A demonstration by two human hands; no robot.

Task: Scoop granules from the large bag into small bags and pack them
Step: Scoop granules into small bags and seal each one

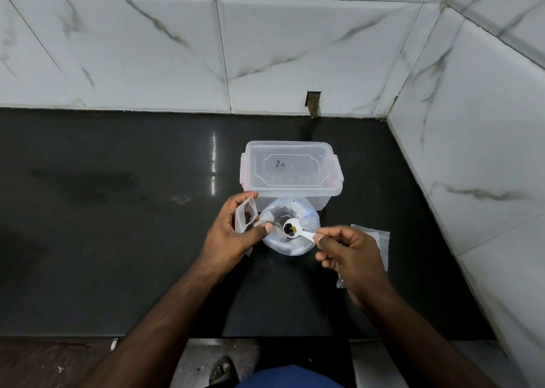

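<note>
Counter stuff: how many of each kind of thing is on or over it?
Clear lidded box: 1
Large bag: 1
Small bag held in the left hand: 1
White spoon held in the right hand: 1
Pile of spare small bags: 1
Total: 5

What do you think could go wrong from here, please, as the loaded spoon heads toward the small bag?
1. The small white plastic spoon, pinched at its handle tip by the right hand, carries dark granules that might roll off.
2. The small clear plastic bag in the left hand looks narrow-mouthed, so granules could miss.
3. The large clear plastic bag stands unsupported and might get knocked.
</note>
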